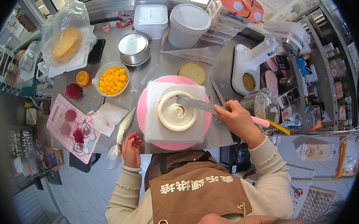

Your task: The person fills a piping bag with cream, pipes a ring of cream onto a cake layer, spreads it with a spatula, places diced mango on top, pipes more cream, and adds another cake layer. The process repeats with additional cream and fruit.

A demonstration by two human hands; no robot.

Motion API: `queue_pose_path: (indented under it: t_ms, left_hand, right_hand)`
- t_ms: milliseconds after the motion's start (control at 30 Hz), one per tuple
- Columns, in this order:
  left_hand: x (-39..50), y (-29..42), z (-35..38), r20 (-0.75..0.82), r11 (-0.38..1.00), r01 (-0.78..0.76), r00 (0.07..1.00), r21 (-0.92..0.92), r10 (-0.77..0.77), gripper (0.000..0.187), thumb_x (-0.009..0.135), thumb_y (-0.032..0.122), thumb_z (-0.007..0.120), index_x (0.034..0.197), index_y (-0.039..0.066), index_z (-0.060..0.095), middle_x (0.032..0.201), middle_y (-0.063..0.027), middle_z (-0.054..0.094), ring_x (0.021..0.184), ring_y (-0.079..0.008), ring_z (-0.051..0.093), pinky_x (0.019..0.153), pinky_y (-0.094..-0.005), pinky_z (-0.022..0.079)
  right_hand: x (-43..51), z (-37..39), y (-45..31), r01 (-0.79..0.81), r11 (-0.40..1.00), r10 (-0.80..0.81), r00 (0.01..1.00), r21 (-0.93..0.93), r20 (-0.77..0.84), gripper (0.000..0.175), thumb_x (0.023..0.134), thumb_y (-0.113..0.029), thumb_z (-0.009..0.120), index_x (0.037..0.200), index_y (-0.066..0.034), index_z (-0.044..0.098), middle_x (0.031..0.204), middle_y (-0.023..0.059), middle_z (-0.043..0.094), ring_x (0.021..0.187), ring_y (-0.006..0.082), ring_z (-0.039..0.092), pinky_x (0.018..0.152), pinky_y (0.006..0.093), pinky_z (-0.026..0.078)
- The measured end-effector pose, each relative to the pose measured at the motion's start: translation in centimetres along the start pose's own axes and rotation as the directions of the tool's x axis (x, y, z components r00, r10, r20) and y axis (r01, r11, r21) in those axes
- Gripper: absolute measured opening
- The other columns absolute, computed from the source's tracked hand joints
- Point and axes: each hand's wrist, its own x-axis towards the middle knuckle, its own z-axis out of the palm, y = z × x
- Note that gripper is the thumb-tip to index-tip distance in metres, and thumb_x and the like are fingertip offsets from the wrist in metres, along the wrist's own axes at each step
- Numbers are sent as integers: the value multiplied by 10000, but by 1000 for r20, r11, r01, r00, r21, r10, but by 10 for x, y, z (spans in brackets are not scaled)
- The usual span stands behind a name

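Observation:
My right hand [237, 117] grips an icing spatula with a pink handle [261, 121]. Its metal blade [196, 104] reaches over a round cake [177, 111], with the tip on the cream on top. A raised cream ring runs around the cake's edge, and a swirl marks the middle. Beneath the cake lies a white square sheet [154, 135] on a pink turntable [142, 114]. My left hand [132, 150] is empty, its fingers loosely curled and a little apart, left of the turntable. Close beside it lies a filled piping bag [125, 126].
Farther left are a bowl of diced mango [112, 79], a halved orange [82, 78] and a pink cutting board [62, 119]. Behind the turntable lie a sponge layer [192, 74] and a round cake tin [133, 48]. To the right are a knife [217, 90], a stand mixer [247, 61] and a cream-smeared bowl [264, 106].

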Motion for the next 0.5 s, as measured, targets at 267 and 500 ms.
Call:
queue_pose_path:
  t_ms: [267,500]
  left_hand:
    - [10,3,6,110,986,125,987,-111,-113,426,1077,242,429,1366,-49,545,1292,-180,652,1190,-285,629,1065,-448,489]
    - [16,20,12,126,998,59,990,-12,-57,466,1082,276,410,1399,-46,525,1340,-175,635,1234,-284,609,1083,-433,473]
  right_hand:
    - [-14,-11,-26,-37,993,28,996,111,83,391,833,-134,762,1217,-183,706,960,63,567,872,237,600,664,368,546]
    - [-9,-24,-34,-16,985,9,999,170,42,429,807,-134,786,1225,-163,691,965,71,560,876,243,594,666,359,543]
